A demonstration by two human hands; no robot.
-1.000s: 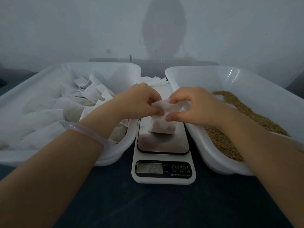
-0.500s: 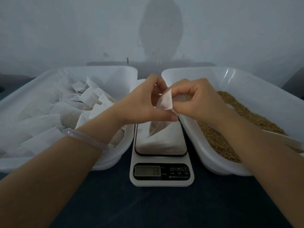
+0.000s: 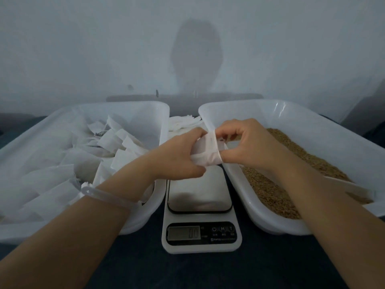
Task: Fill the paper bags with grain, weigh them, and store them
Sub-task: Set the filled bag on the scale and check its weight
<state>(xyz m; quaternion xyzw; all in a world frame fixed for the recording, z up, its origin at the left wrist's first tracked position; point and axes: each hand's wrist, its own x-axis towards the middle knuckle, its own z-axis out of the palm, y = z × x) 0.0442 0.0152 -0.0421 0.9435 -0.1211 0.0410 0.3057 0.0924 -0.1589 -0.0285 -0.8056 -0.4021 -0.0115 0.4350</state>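
– Left hand (image 3: 179,158) and right hand (image 3: 246,147) have carried the small white paper bag (image 3: 208,152) up off the white digital kitchen scale (image 3: 200,195), and its display (image 3: 184,233) has dropped to zero.
– Where is the bag now?
– In the air above the far edge of the scale's platform, touching nothing but fingers. The left hand grips its left side with curled fingers. The right hand pinches its top edge, seemingly folding it shut.
– What might go wrong?
– If the mouth isn't folded tight, a tilt could spill grain onto the scale or the dark tabletop (image 3: 198,272), and the weighed amount would no longer hold. Thin paper may also tear under a hard pinch.
– And the containers?
– One white plastic tub (image 3: 137,222) at the left edge holds a heap of white paper bags (image 3: 83,159). A second white plastic tub (image 3: 270,224) on the right holds loose brown grain (image 3: 281,184). Flat white bags (image 3: 183,124) lie stacked between them, behind the scale.
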